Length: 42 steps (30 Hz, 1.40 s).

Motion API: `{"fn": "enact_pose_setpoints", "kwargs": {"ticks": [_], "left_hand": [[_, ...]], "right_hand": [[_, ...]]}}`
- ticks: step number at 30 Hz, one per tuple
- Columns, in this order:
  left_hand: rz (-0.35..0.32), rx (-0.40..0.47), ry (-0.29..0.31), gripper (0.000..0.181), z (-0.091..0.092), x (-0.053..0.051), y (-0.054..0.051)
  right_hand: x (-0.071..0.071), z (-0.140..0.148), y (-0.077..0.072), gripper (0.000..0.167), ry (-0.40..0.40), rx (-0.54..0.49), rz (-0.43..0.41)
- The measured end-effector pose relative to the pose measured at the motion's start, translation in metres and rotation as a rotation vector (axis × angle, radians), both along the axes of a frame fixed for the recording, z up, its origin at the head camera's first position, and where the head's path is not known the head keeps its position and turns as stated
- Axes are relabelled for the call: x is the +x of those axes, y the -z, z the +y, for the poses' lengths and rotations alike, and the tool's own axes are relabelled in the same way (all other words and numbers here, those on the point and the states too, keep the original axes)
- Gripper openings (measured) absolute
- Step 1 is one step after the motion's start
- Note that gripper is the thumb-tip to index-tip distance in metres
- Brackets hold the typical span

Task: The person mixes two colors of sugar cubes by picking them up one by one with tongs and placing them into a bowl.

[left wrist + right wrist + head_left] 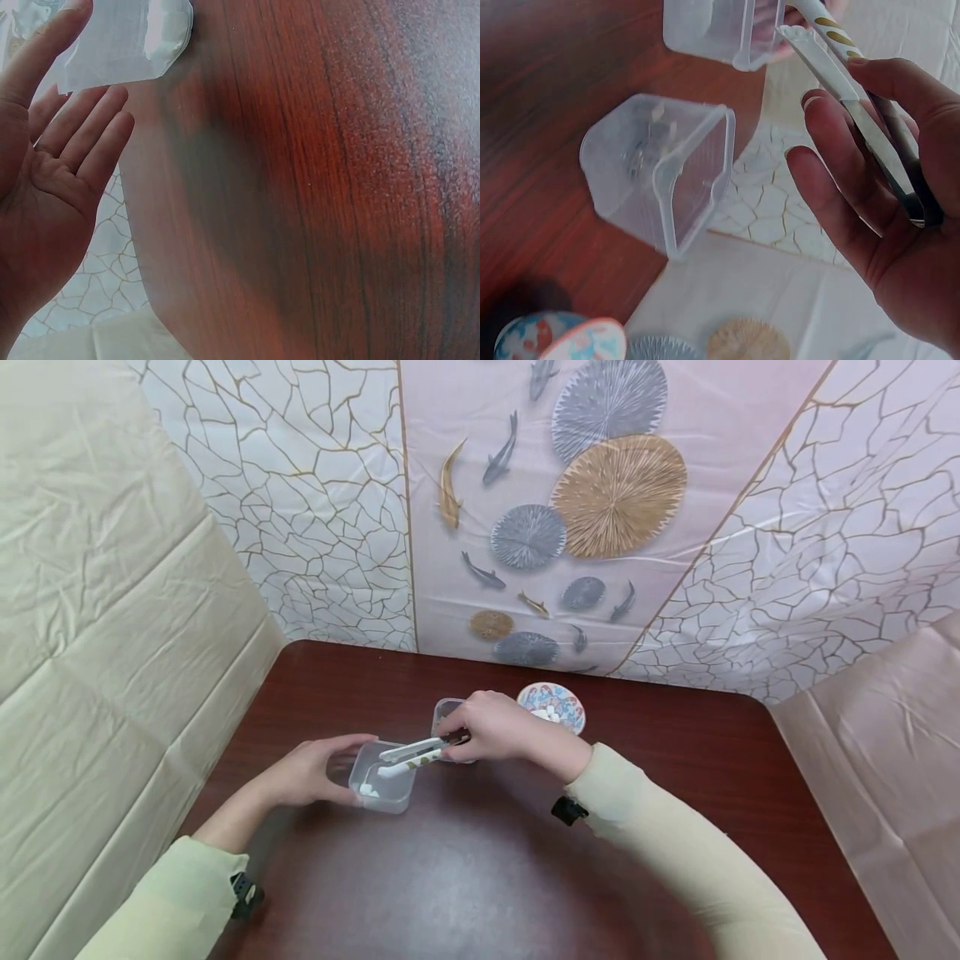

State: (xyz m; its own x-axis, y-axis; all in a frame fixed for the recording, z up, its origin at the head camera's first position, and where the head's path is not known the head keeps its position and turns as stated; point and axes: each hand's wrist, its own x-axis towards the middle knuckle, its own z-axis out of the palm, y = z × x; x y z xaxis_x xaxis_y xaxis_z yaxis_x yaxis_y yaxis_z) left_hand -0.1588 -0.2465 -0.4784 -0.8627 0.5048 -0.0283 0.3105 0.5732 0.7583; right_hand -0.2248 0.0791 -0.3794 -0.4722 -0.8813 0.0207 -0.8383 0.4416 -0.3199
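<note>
My left hand [306, 772] grips the side of a clear plastic container [390, 804], thumb on the near side and fingers at the far side; small white pieces [368, 790] lie inside it. In the left wrist view the thumb presses the container [112, 45]. My right hand [491, 727] holds white-tipped tongs [411, 757] with gold marks, their tips over that container. The right wrist view shows the tongs [881, 142] pinched between thumb and fingers, arms slightly apart; whether anything sits between the tips I cannot tell.
A second clear container [622, 157], with small things inside, stands beside the first, partly under my right hand in the head view. Behind it to the right is a patterned dish [573, 714] holding white pieces. Patterned cloth hangs behind the dark wooden table [697, 793].
</note>
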Motion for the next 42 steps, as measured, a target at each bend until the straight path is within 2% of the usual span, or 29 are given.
{"fn": "enact_pose_setpoints", "kwargs": {"ticks": [12,25,36,42], "left_hand": [[-0.006,0.040,0.013,0.090,-0.001,-0.001,0.001],[-0.002,0.013,0.004,0.089,-0.001,-0.002,0.004],[-0.007,0.003,0.006,0.090,-0.001,-0.003,0.005],[-0.003,0.008,0.010,0.091,-0.001,-0.004,0.006]], "right_hand": [[0.004,-0.038,0.011,0.003,0.005,0.198,0.136],[0.011,-0.068,0.014,0.028,0.007,0.303,0.181],[0.010,-0.075,0.016,0.022,0.029,0.350,0.174],[0.008,-0.075,0.015,0.023,0.045,0.364,0.224]]}}
